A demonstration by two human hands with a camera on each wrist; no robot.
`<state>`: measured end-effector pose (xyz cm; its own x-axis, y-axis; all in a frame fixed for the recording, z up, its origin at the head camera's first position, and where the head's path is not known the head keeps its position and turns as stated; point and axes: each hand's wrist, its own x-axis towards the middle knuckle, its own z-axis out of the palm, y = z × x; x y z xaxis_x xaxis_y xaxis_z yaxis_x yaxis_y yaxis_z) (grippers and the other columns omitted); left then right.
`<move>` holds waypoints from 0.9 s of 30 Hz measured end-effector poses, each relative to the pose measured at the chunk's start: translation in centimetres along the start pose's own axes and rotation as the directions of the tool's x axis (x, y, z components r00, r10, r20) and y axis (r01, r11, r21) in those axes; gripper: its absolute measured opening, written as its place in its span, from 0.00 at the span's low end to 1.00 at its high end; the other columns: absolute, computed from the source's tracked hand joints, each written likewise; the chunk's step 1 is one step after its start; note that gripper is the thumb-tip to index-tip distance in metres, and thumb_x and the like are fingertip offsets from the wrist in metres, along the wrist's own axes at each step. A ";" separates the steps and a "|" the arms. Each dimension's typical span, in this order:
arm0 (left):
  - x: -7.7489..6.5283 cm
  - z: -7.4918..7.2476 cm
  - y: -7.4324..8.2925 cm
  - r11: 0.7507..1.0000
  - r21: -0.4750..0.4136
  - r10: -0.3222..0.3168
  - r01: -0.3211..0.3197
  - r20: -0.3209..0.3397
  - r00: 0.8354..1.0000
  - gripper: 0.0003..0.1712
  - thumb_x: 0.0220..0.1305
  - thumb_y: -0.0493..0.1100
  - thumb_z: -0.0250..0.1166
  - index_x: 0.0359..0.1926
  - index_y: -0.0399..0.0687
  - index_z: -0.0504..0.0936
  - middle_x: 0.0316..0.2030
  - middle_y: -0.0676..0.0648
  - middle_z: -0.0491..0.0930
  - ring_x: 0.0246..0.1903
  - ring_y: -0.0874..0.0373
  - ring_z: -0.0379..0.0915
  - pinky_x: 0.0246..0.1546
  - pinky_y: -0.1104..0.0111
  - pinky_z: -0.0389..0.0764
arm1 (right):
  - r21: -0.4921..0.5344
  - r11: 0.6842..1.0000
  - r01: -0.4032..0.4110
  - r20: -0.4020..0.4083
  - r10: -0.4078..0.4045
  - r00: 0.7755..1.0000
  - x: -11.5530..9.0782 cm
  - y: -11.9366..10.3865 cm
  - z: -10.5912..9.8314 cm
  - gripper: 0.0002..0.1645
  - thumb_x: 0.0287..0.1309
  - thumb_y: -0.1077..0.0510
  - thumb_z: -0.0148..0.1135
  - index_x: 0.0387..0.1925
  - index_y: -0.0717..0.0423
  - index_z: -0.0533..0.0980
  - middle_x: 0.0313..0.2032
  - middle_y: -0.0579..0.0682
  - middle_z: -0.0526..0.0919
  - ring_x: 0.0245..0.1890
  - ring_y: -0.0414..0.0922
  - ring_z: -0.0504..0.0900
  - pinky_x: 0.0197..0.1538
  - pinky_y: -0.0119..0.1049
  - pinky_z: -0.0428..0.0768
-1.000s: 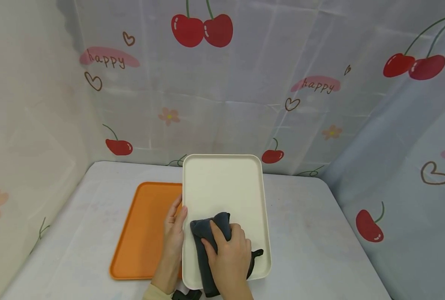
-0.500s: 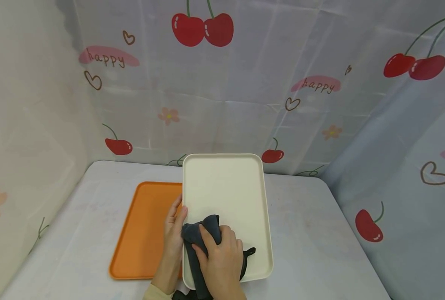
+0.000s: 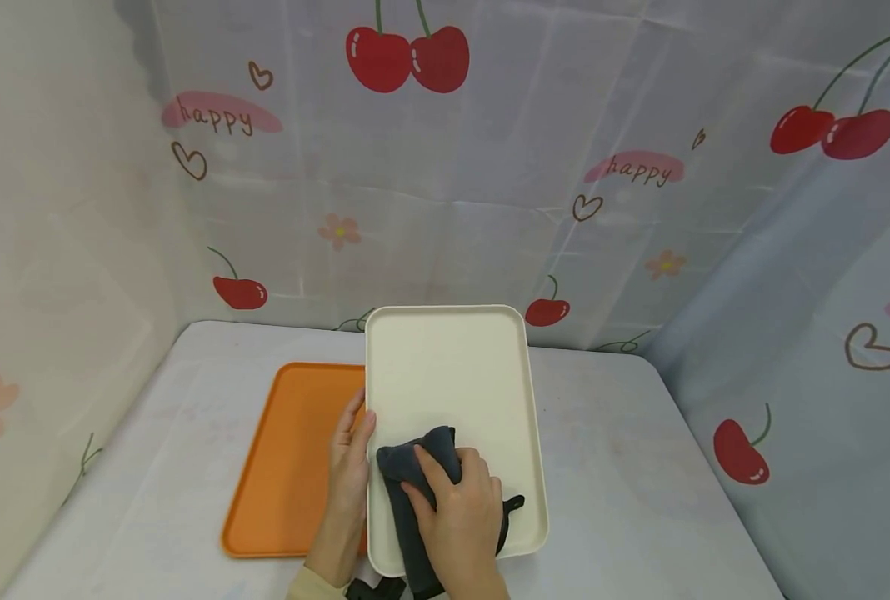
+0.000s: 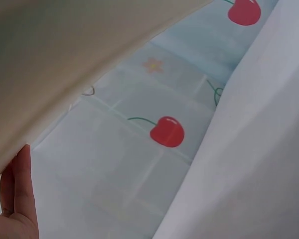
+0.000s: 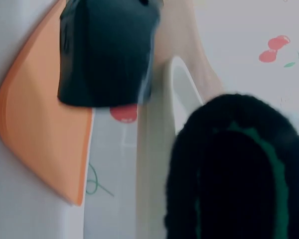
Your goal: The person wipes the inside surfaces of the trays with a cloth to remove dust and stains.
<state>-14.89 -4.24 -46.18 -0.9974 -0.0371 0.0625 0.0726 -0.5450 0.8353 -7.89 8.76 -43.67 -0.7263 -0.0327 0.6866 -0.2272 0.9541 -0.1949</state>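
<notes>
A cream rectangular tray [image 3: 452, 367] is held up at a tilt, overlapping the orange tray in the head view. My left hand [image 3: 347, 475] grips its left edge, with the thumb along the rim and the fingers reaching behind. In the left wrist view, fingertips of the left hand [image 4: 17, 194] meet the tray's edge beneath its pale surface [image 4: 65, 64]. My right hand [image 3: 463, 512] holds a folded dark grey cloth [image 3: 407, 500] against the tray's lower part. A black loop [image 3: 515, 503] sticks out at the cloth's right. Dark fuzzy cloth [image 5: 239, 107] fills the lower right of the right wrist view.
An orange tray [image 3: 287, 475] lies on the white-covered table [image 3: 625, 467], left of the cream one and partly hidden by it. Behind hangs a pale curtain [image 3: 445, 183] printed with cherries. A black device [image 3: 376, 589] sits at the left wrist.
My right hand slid the cloth left to the cream tray's edge, then back right to about where it began. The left hand keeps its grip, and the tray has barely shifted.
</notes>
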 end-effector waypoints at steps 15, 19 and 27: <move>0.1 -0.4 0.4 0.997 -0.072 0.020 -0.021 -0.012 1.000 0.24 0.76 0.42 0.50 0.71 0.49 0.64 0.45 0.58 0.83 0.38 0.65 0.84 0.39 0.70 0.86 | -0.078 0.981 -0.179 -0.033 0.177 0.984 0.0 4.5 -1.2 0.29 0.35 0.48 0.82 0.45 0.45 0.86 0.34 0.59 0.78 0.30 0.51 0.79 0.23 0.39 0.66; 0.1 -0.4 0.4 0.994 -0.104 0.041 -0.041 -0.006 0.999 0.24 0.76 0.41 0.50 0.70 0.49 0.64 0.44 0.57 0.84 0.37 0.64 0.84 0.37 0.70 0.86 | -0.101 0.967 -0.233 -0.021 0.232 0.972 -0.1 5.3 -1.5 0.27 0.39 0.48 0.80 0.46 0.47 0.85 0.34 0.61 0.78 0.31 0.53 0.79 0.22 0.41 0.67; 0.1 -0.6 0.4 0.983 -0.166 0.086 -0.080 0.029 0.996 0.24 0.76 0.39 0.49 0.71 0.46 0.63 0.48 0.56 0.83 0.39 0.63 0.84 0.39 0.70 0.86 | -0.122 0.923 -0.364 0.011 0.368 0.930 -0.2 6.2 -2.0 0.25 0.44 0.49 0.78 0.47 0.49 0.85 0.35 0.62 0.78 0.29 0.54 0.77 0.22 0.41 0.64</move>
<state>-14.92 -5.00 -46.14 -0.9869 -0.0598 0.1496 0.1506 -0.6720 0.7251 -7.85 15.26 -43.55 -0.7660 0.3176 0.5589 0.1337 0.9291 -0.3447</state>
